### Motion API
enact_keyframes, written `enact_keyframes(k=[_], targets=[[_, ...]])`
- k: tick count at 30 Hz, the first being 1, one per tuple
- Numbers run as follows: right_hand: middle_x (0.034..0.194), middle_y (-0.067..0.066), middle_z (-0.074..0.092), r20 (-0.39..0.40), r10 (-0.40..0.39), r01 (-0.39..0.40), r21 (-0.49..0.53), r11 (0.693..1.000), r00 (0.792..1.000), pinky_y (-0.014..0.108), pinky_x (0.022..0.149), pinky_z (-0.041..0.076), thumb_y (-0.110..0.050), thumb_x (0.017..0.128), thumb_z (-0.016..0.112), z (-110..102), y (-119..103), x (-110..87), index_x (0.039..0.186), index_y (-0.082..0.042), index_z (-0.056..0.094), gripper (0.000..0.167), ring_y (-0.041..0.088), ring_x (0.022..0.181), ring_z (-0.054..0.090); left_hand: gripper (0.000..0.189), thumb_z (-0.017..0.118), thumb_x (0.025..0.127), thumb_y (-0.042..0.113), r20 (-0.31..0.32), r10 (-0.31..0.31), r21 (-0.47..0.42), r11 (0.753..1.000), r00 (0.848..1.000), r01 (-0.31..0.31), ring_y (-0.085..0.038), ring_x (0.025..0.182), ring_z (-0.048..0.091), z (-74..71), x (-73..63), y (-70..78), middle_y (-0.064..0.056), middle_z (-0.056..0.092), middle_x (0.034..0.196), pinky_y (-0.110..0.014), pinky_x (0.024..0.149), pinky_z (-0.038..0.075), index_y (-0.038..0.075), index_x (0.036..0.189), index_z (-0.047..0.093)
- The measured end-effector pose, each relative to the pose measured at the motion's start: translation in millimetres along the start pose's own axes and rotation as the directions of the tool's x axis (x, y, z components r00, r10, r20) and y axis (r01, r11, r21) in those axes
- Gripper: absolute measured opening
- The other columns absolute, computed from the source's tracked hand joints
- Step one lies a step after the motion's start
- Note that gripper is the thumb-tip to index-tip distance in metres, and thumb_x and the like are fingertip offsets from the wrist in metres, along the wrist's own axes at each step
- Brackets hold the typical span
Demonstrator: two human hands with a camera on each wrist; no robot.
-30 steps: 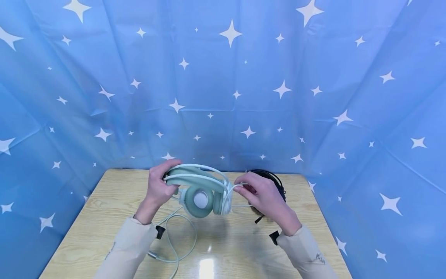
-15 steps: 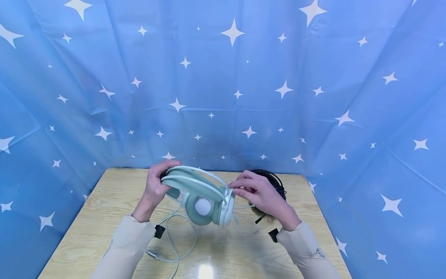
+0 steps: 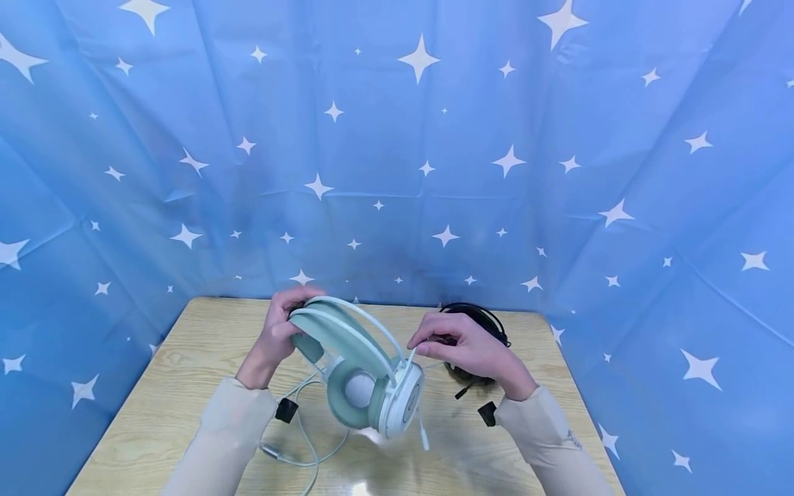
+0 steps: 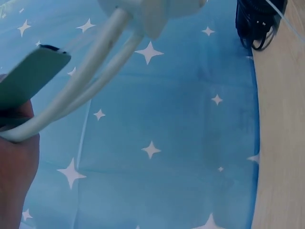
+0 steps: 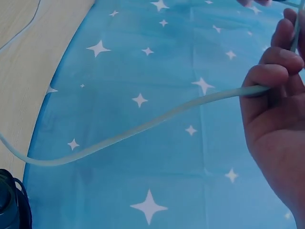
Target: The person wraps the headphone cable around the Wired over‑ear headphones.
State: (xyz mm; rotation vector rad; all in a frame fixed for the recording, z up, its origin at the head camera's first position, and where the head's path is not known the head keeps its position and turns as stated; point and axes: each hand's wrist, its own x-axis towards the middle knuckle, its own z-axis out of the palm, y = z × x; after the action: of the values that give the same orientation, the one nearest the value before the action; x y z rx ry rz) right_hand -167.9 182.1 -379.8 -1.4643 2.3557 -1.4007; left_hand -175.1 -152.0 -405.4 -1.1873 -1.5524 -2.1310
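My left hand (image 3: 276,337) grips the headband (image 3: 338,331) of a pale green and white pair of headphones, holding them tilted above the table. The near earcup (image 3: 402,406) hangs lower, to the right, and a thin microphone boom (image 3: 424,434) points down beside it. In the left wrist view the white headband tubes (image 4: 90,71) run up from the left hand (image 4: 19,171). My right hand (image 3: 465,344) pinches a thin pale green cable by the earcup. In the right wrist view that cable (image 5: 143,126) passes through the curled fingers of the right hand (image 5: 276,105).
Behind the right hand, a black headset (image 3: 480,317) with a coiled cable lies on the wooden table (image 3: 161,406). A looped pale cable (image 3: 313,451) with a metal-coloured connector (image 3: 270,451) lies at front left. A starry blue curtain (image 3: 397,172) hangs behind.
The headphones have tilted so the right-hand earcup sits lower and turns its outer face outward. The microphone boom now shows below it. The right hand has shifted slightly.
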Motion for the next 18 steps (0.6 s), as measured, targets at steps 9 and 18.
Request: enact_keyframes(k=[9, 18], targets=[[0.094, -0.002, 0.07, -0.117, 0.141, -0.109, 0.247, 0.963, 0.983, 0.025, 0.067, 0.053, -0.01, 0.102, 0.064, 20.7, 18.2, -3.8, 0.102, -0.005, 0.074, 0.011, 0.011, 0.076, 0.062, 0.07, 0.019, 0.085, -0.014, 0.053, -0.015, -0.5, 0.865, 0.999, 0.039, -0.012, 0.05, 0.026, 13.6, -3.2, -13.5, 0.007, 0.059, 0.078, -0.026, 0.043, 0.016, 0.008, 0.127, 0.071], [0.102, -0.009, 0.071, -0.208, 0.176, -0.057, 0.477, 0.877, 0.962, 0.021, 0.081, 0.052, -0.021, 0.105, 0.06, 37.3, 50.6, -12.6, 0.104, -0.023, 0.075, 0.015, 0.007, 0.092, 0.063, 0.036, 0.035, 0.101, 0.001, -0.05, -0.066, -0.674, 0.738, 0.997, 0.015, -0.012, 0.051, 0.021, 29.4, -7.0, -23.5, -0.002, 0.029, 0.071, -0.022, 0.049, 0.015, 0.011, 0.103, 0.069]])
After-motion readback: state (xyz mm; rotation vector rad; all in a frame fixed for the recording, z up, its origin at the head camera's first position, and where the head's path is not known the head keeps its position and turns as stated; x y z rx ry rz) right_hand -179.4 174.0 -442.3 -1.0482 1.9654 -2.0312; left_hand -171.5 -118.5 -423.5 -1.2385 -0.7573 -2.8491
